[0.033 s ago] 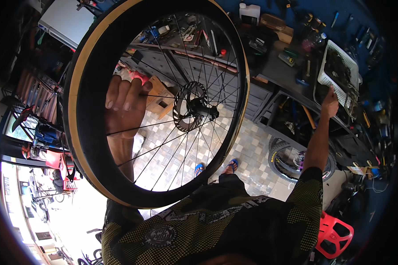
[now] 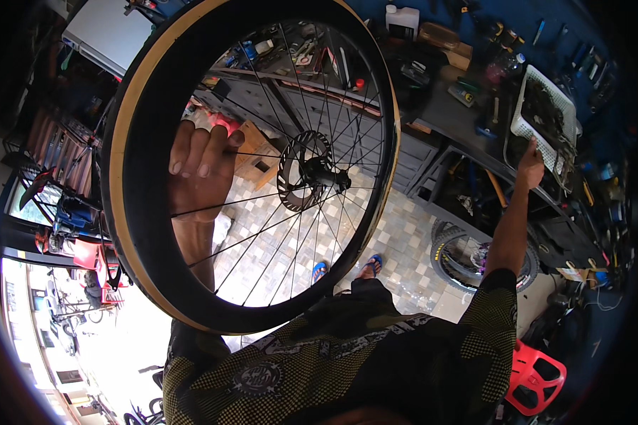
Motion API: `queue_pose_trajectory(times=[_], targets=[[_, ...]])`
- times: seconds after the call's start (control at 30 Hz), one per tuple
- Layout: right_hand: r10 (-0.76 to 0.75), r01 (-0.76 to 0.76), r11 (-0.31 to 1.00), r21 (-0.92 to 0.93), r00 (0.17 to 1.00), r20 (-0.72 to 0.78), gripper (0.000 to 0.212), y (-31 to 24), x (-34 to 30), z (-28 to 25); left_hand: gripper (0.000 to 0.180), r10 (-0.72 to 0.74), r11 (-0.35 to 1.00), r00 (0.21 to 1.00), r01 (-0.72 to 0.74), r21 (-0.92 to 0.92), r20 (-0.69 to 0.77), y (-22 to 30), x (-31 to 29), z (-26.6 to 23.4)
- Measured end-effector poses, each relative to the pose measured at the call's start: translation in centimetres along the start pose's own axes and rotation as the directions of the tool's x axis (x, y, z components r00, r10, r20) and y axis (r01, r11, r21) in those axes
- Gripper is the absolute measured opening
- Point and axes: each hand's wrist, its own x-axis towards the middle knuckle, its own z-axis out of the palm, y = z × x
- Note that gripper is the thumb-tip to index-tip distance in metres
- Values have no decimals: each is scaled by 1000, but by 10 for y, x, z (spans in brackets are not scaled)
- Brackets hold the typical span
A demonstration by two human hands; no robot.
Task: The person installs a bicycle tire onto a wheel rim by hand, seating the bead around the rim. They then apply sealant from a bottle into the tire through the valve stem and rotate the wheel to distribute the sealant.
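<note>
A bicycle wheel (image 2: 143,142) with a deep black rim and a tan-walled tyre is held up before me, filling the left and middle of the view. My left hand (image 2: 204,166) shows through the spokes, its fingers curled onto the rim's left side. At the hub sits a disc brake rotor (image 2: 288,185). Far to the right, my outstretched right hand (image 2: 531,168) is closed at the near edge of a white plastic basket (image 2: 523,127). Dark, thin, tangled items fill that basket; what they are is hard to make out. Part of the right fingers is hidden.
A dark workbench (image 2: 439,106) with tools and bottles runs along the back. Below it more wheels (image 2: 452,255) lean near the tiled floor (image 2: 397,227). A red plastic chair (image 2: 539,379) stands at lower right, a wooden box (image 2: 259,152) behind the spokes.
</note>
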Motion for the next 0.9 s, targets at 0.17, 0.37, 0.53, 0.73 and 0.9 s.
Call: queue_pose_trajectory(times=[0.17, 0.37, 0.53, 0.73, 0.9], targets=[[-243, 223, 966, -128, 954, -173, 60, -4, -13, -8, 33, 21, 998, 999, -18, 58, -49, 13, -14, -7], [-378, 392, 912, 126, 918, -116, 34, 7, 12, -1, 34, 40, 996, 998, -35, 88, -55, 24, -14, -29], [-364, 392, 908, 146, 913, -183, 33, 3, 24, 4, 33, 56, 992, 995, -46, 121, -82, 38, -24, -34], [-342, 379, 894, 239, 922, -181, 33, -5, 47, -19, 29, 91, 990, 994, -85, 111, -51, 53, -49, -62], [-581, 577, 814, -70, 802, -139, 35, -51, 12, -68, 28, 99, 990, 988, -87, 108, -116, 72, -66, -71]])
